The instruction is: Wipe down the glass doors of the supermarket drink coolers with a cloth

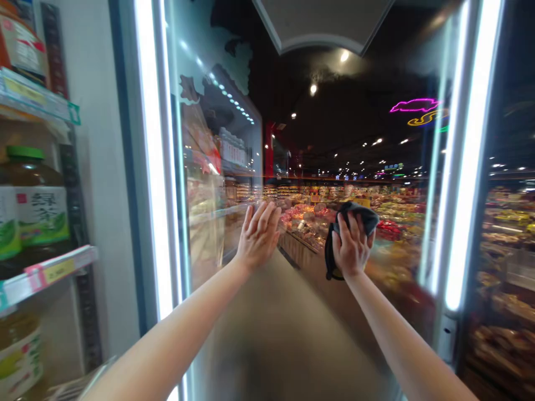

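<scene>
My left hand [259, 236] lies flat with its fingers stretched out against a glass cooler door [301, 334] in front of me. My right hand [352, 245] presses a dark grey cloth [364, 217] against the same glass, fingers spread over the cloth, part of which hangs below the hand. The glass mirrors a shop aisle with produce displays and ceiling lights.
Bright vertical light strips [154, 167] frame the door on both sides. At the left, shelves with price tags [50, 273] hold large bottles with green caps and labels [35, 206]. Another lit cooler section [505, 267] stands at the right.
</scene>
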The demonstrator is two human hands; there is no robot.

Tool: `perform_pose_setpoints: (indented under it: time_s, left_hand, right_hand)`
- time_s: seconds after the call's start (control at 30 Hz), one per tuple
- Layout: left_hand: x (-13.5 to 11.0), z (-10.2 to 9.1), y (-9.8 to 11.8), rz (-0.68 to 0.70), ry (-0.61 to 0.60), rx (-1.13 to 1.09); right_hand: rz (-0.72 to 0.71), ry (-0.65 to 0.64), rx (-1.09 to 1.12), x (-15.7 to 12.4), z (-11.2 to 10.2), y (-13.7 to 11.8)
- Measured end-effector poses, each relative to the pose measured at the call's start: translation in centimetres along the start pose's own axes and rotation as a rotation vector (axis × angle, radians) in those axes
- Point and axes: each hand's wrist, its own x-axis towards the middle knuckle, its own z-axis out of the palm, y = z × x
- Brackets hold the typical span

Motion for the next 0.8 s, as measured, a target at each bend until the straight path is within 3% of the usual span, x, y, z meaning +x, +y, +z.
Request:
perform_pose_setpoints:
  time_s: [0.1, 0.2, 0.27, 0.37, 0.43, 0.5, 0.6, 0.7, 0.8]
  left_hand:
    - [0.0, 0.4, 1.1, 0.006, -0.014, -0.034]
    - [0.9, 1.2, 2.2, -0.003, -0.018, -0.07]
    - [1.6, 1.8, 2.9, -0.009, -0.01, -0.078]
    - [1.9, 2.2, 3.6, 0.026, -0.01, -0.069]
    - [1.6, 2.2, 3.8, 0.045, -0.025, -0.066]
    - [1.1, 2.0, 4.0, 0.043, -0.038, -0.072]
    - [1.2, 2.3, 4.5, 0.057, -0.033, -0.092]
    - [2.3, 3.2, 5.4, 0.082, -0.008, -0.098]
    - [3.5, 4.1, 6.6, 0.073, 0.007, -0.124]
  right_hand:
    - [-0.099, -0.063, -0.017, -2.2, -0.6, -1.3]
    - [-0.223, -0.12, 0.004, 0.1, -0.4, -1.8]
    - [-0.236, -0.12, 0.016, 2.6, -0.2, -0.4]
    - [-0.085, -0.038, -0.019, 3.7, -0.2, 3.1]
    - [0.059, 0.036, -0.058, 1.9, -0.4, 4.6]
    - [0.111, 0.06, -0.082, -0.8, -0.8, 4.5]
    - [-0.063, -0.057, -0.069, -2.9, -1.3, 2.1]
    - [-0.22, -0.153, -0.034, -0.3, -1.2, 1.3]
    - [-0.161, -0.109, -0.046, 3.4, -0.8, 4.6]
